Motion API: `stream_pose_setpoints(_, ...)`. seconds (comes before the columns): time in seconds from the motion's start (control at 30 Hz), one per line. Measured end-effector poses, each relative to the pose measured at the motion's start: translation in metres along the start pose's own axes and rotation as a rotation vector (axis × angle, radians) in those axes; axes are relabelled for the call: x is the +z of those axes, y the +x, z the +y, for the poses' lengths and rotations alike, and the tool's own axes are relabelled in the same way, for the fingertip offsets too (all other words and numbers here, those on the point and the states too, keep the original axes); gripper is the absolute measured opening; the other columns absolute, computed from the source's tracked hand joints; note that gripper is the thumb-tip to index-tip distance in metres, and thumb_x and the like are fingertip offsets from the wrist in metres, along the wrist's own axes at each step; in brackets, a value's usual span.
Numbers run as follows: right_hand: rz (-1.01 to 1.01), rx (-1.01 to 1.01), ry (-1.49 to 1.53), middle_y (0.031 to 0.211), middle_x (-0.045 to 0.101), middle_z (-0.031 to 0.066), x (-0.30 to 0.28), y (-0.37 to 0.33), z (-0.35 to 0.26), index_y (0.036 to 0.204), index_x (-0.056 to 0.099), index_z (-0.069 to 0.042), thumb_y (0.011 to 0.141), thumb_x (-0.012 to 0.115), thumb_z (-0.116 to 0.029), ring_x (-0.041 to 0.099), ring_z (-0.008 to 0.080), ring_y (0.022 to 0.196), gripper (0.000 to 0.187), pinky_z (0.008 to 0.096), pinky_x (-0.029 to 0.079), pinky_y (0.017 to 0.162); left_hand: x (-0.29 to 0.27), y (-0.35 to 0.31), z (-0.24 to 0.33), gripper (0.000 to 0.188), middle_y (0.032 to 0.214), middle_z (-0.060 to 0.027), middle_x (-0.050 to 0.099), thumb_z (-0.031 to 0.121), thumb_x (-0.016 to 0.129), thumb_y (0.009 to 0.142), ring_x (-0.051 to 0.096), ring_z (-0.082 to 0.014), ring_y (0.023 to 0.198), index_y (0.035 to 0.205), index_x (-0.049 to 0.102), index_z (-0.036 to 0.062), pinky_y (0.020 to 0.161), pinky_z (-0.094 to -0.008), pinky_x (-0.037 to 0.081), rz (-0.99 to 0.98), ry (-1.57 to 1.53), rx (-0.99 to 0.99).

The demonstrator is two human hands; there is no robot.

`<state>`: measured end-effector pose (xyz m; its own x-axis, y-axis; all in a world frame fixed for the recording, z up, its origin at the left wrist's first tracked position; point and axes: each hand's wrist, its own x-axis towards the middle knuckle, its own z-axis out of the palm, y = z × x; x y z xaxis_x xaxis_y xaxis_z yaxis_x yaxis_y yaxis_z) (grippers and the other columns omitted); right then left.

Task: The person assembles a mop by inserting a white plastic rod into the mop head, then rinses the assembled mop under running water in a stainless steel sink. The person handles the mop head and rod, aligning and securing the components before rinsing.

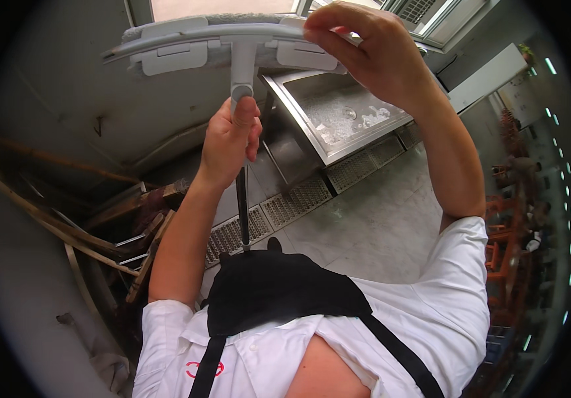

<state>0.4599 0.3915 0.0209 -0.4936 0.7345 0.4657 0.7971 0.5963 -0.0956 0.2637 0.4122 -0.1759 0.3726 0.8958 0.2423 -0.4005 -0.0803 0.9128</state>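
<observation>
A long-handled window squeegee (243, 63) is raised in front of me, its white head spread wide across the top of the head view. Grey fluffy cloth (222, 20) shows behind the head's upper edge. Just below the neck, my left hand (226, 146) is wrapped round the handle, thumb up along it. The dark pole (242, 205) runs down from there to my black apron. At the head's right end, my right hand (385, 56) is closed in a pinch on its edge; the exact hold of the fingertips is partly hidden.
A steel sink (338, 113) with suds or water in it stands ahead to the right. Metal drain grates (295, 201) line the floor before it. Wooden boards and frames (110, 229) lean at the left wall. An open window (222, 5) is above.
</observation>
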Motion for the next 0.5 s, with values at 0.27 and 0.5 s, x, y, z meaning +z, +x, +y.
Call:
stream_pose_setpoints(0.27, -0.098, 0.061, 0.085, 0.091, 0.068, 0.0119, -0.035, -0.005, -0.010, 0.097, 0.071, -0.002, 0.092, 0.067, -0.010, 0.066, 0.0250, 0.075, 0.011, 0.0335, 0.052, 0.066, 0.017, 0.001, 0.002, 0.050, 0.066, -0.0001, 0.048, 0.060, 0.048, 0.099, 0.044, -0.0074, 0.046, 0.090, 0.048, 0.0109, 0.042, -0.0236, 0.038, -0.050, -0.056, -0.012)
stream_pose_setpoints(0.5, 0.023, 0.064, 0.248, 0.088, 0.070, 0.0098, -0.022, -0.017, 0.008, 0.098, 0.072, -0.002, 0.093, 0.067, -0.012, 0.067, 0.0210, 0.072, 0.012, 0.0297, 0.053, 0.066, 0.021, 0.000, 0.007, 0.053, 0.063, 0.0002, 0.046, 0.063, 0.050, 0.097, 0.043, -0.0073, 0.044, 0.087, 0.047, 0.0114, 0.041, -0.0237, 0.037, -0.039, -0.090, -0.027)
